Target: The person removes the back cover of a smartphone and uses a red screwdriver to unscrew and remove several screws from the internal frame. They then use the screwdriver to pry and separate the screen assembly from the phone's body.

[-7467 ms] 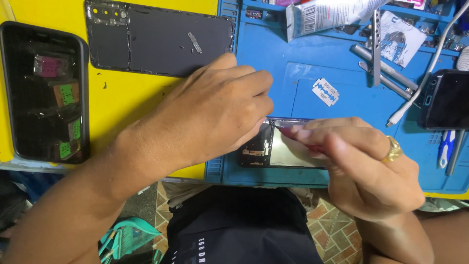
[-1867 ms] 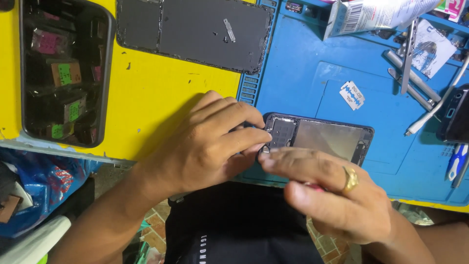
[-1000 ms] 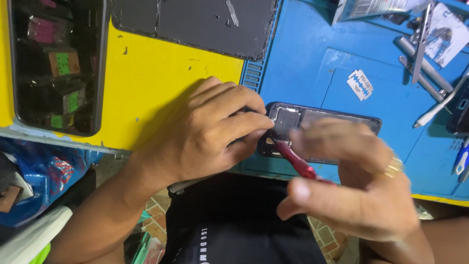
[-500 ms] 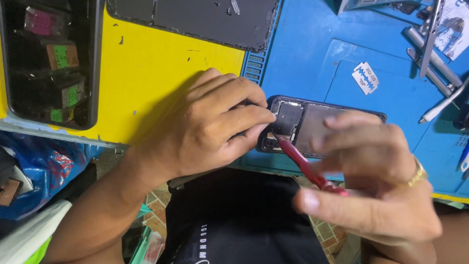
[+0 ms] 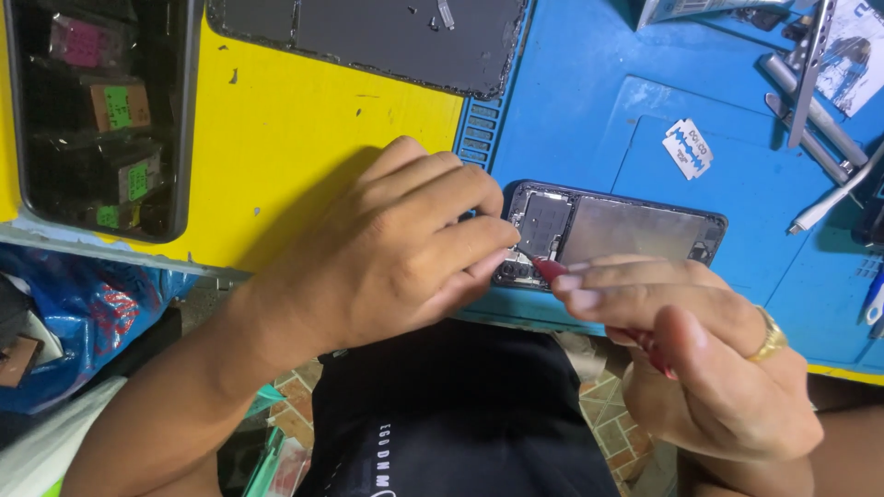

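Now holding the open phone [image 5: 612,235] down with left hand [image 5: 405,248], fingers curled tight on its left end, near the front edge of the blue mat [image 5: 589,101]. Right hand [image 5: 700,359] pinching red tool [image 5: 551,269], tip in the parts. Best to go slow and gentle. Free room only at right; razor blade [image 5: 687,147] beyond
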